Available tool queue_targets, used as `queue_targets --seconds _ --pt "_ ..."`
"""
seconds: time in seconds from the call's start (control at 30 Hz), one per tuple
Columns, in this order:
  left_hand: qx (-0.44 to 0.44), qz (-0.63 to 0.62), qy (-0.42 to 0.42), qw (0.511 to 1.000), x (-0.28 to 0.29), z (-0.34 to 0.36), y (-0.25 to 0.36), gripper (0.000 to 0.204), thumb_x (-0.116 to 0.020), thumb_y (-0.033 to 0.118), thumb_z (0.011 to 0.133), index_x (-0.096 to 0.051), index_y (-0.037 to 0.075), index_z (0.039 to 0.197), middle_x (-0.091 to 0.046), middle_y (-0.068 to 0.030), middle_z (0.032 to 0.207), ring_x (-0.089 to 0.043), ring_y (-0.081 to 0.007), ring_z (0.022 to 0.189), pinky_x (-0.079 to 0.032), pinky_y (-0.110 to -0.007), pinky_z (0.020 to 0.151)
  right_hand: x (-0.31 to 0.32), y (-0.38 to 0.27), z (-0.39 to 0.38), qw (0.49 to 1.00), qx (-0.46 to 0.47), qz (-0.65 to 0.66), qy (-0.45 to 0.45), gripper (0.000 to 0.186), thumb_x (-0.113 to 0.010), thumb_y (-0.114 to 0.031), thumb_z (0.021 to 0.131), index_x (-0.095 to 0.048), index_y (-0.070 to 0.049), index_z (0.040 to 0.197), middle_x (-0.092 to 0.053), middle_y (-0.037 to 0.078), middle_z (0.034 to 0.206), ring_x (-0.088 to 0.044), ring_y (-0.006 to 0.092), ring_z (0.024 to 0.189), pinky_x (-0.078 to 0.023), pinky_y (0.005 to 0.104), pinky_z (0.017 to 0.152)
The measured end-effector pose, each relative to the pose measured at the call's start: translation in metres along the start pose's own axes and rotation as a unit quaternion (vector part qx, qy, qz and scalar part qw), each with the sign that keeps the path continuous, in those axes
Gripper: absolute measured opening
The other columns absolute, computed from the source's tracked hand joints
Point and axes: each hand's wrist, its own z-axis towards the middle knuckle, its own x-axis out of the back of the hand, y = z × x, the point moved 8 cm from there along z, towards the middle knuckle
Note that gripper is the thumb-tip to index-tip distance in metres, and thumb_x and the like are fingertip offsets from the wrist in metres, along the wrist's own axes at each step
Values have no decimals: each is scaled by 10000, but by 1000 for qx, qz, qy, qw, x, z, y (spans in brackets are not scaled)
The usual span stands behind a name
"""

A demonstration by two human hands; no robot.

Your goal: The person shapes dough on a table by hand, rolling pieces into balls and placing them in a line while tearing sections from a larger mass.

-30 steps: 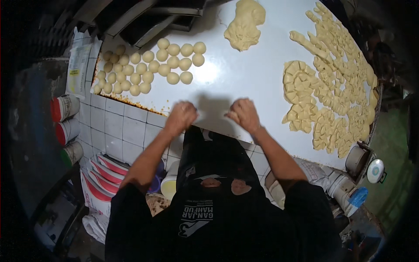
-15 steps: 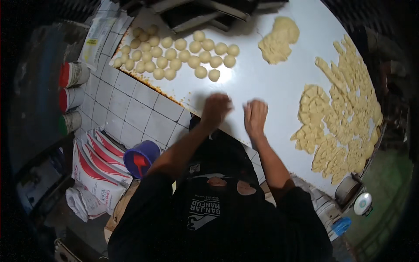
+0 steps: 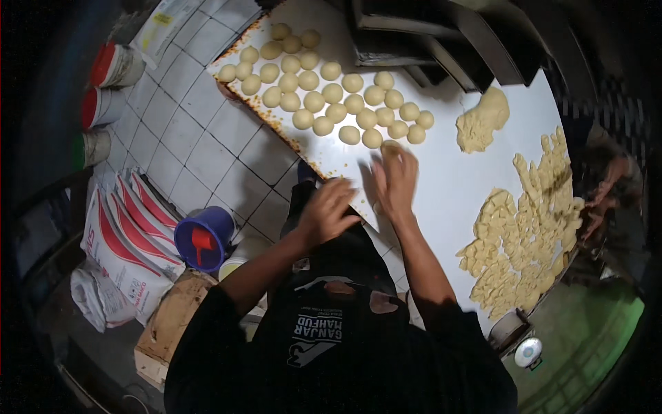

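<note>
Round dough balls (image 3: 313,102) lie in a loose group on the far left part of the white table (image 3: 441,179). My right hand (image 3: 396,181) reaches to the near edge of that group. Its fingertips are on a dough ball (image 3: 390,148), which they partly cover. Closer to me, by the table's front edge, my left hand (image 3: 329,212) is in the air with its fingers apart, slightly blurred and holding nothing. A larger lump of dough (image 3: 484,119) rests farther back on the right.
Many cut dough pieces (image 3: 514,238) cover the table's right side, where another person's hands (image 3: 605,193) show. Dark metal pans (image 3: 469,52) stand at the back. On the floor at left are sacks (image 3: 127,255), a purple bucket (image 3: 205,238) and lidded tubs (image 3: 107,107).
The view has shifted, so the table looks turned. My right hand has moved forward to the dough balls, while my left has drawn back with its fingers spread. Another person's hands now show at right.
</note>
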Motion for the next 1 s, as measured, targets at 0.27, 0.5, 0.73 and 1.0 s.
queue_targets --seconds 0.27,0.5,0.73,1.0 --pt "106 43 -3 993 30 -79 -34 454 -766 85 940 -632 41 1371 -645 -198 1384 -652 -424 1242 -560 -488 1027 -30 43 -40 999 27 -25 13 366 -861 -296 861 -636 -57 1023 -627 142 993 -595 371 979 -448 488 870" --pt "167 100 66 979 30 -159 7 376 -745 73 953 -668 29 1318 -664 -182 1314 -663 -390 1217 -561 -458 1016 1 102 -56 998 57 -25 20 256 -832 -248 883 -664 -55 884 -636 156 988 -582 368 983 -449 498 845" --pt "228 106 49 967 11 -221 14 334 -702 56 980 -637 44 1308 -656 -190 1303 -662 -429 1194 -556 -473 989 14 105 -98 993 85 82 7 272 -827 -262 889 -646 -59 885 -634 156 935 -595 404 931 -444 526 832" --pt "316 53 11 947 0 -265 16 277 -692 68 990 -658 20 1261 -663 -204 1234 -665 -434 1151 -555 -459 954 -23 66 -121 980 -14 198 2 318 -571 -298 1068 -686 -36 1206 -721 143 898 -682 336 1044 -415 495 1115"
